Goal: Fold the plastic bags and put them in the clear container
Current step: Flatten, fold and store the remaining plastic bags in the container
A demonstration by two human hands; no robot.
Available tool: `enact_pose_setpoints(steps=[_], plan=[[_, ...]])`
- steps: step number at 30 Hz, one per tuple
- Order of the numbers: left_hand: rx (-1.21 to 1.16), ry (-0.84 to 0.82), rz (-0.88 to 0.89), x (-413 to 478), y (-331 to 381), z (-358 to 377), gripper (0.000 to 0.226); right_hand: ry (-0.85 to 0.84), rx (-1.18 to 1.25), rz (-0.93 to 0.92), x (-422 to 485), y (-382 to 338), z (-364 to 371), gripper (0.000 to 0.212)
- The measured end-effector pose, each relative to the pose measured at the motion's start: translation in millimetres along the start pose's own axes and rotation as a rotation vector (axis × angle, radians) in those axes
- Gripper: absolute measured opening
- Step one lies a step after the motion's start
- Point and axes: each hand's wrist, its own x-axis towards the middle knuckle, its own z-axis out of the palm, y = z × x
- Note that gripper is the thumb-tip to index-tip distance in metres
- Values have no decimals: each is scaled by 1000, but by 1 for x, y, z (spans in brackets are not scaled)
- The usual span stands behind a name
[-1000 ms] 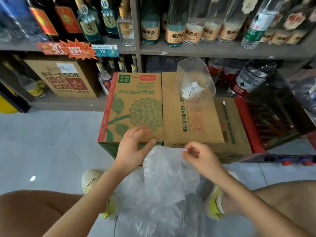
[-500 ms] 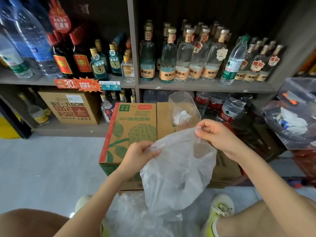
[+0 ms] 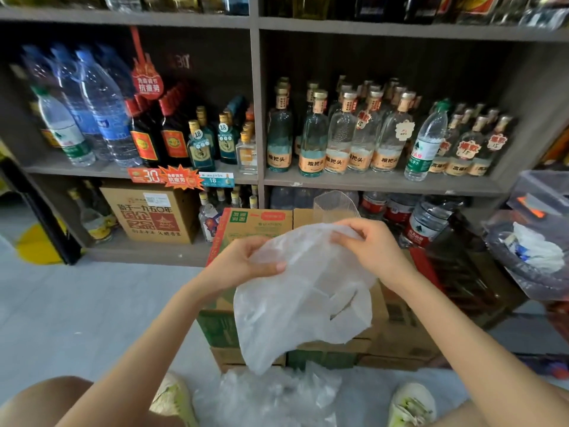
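A thin whitish plastic bag [image 3: 303, 297] hangs in the air in front of me. My left hand [image 3: 243, 265] pinches its upper left edge and my right hand [image 3: 372, 246] pinches its top right edge, so the bag is spread between them. The clear container [image 3: 334, 203] stands on the cardboard boxes [image 3: 255, 224] behind the bag; only its upper rim shows above my right hand. A heap of more crumpled plastic bags [image 3: 268, 396] lies on the floor between my feet.
Shelves full of glass and plastic bottles [image 3: 338, 140] rise just behind the boxes. A brown carton [image 3: 152, 215] sits on the low shelf at left. A red crate [image 3: 455, 272] and a bagged bin [image 3: 529, 251] stand at right. Grey floor [image 3: 77, 309] spreads left.
Both hands have lifted the bag up off the heap and drawn its top edge apart. My head has tilted up, bringing the bottle shelves into view.
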Motion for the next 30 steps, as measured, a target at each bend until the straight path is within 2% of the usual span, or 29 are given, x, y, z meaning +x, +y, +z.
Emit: enact_pose_setpoints(steps=[2, 5, 8, 10, 12, 14, 16, 18, 21, 25, 28, 30], plan=[[48, -3, -23, -6, -12, -3, 19, -7, 68, 51, 4, 1, -9, 18], [-8, 110, -33, -9, -21, -4, 11, -67, 60, 126, 10, 9, -18, 18], [-110, 185, -61, -6, -19, -3, 4, -94, -53, 143, 12, 16, -22, 40], [-119, 224, -55, -3, -17, 0, 3, 11, -184, 40, 4, 11, -17, 56], [-134, 236, -38, -1, -14, 5, 5, 126, -321, -180, -10, -2, -5, 60], [-152, 219, -20, 1, -10, 10, 8, 108, -506, -357, -19, -9, 16, 64], [-164, 218, 5, 2, -5, 12, 17, 71, -604, -425, -21, -7, 36, 60], [-176, 226, 32, 2, -2, 11, 28, 88, -569, -413, -19, -4, 47, 47], [-183, 272, 41, 0, -1, 10, 25, 133, -478, -363, -15, -1, 50, 26], [-115, 381, 45, -3, -6, 4, 36, 108, -388, -288, -12, 0, 40, 15], [-120, 291, 58, -9, -3, 2, 54, 28, -194, -169, -10, -5, 31, 18], [-230, 127, 54, -15, -1, 2, 45, 15, -62, -110, -10, -9, 29, 17]])
